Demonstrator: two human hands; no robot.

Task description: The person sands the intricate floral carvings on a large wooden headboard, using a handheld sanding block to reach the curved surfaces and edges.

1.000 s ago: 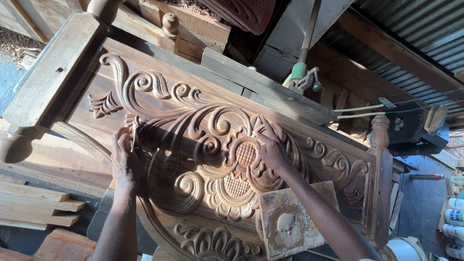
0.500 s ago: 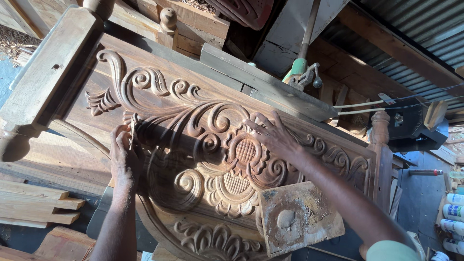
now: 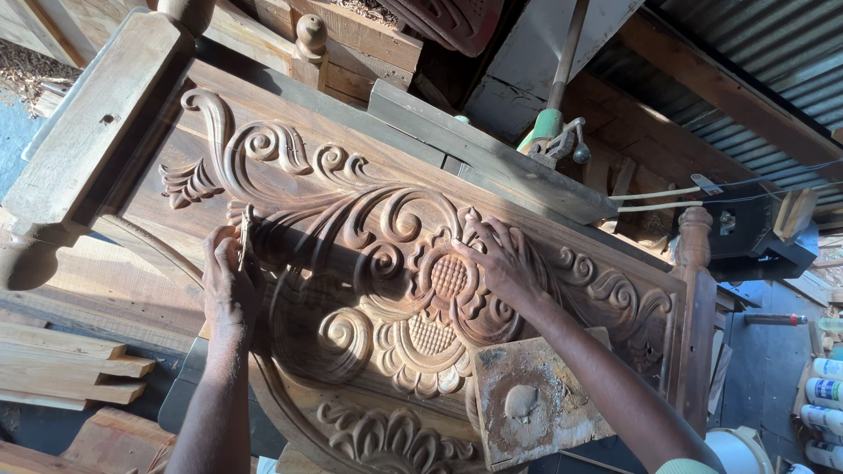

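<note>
carved wooden panel (image 3: 351, 263) is propped aslant among timber, judged heavy, rigid, its raised scrolls chip-prone | left hand (image 3: 226, 281) is clamped on a small flat piece (image 3: 242, 239) against the carving | right hand (image 3: 502, 259) is pressed, fingers together, beside the central flower (image 3: 446, 276) | best gripped by the plain frame (image 3: 97, 132)

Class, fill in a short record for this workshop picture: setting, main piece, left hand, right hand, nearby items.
Setting: woodworking shed with a corrugated metal roof
Main piece: carved wooden panel with scrolls and a central flower
Left hand: grips a small flat tool against the carving's left side
Right hand: fingers pressed on the carving beside the flower centre
Nearby items: dusty wooden block, stacked planks, white bottles
</note>
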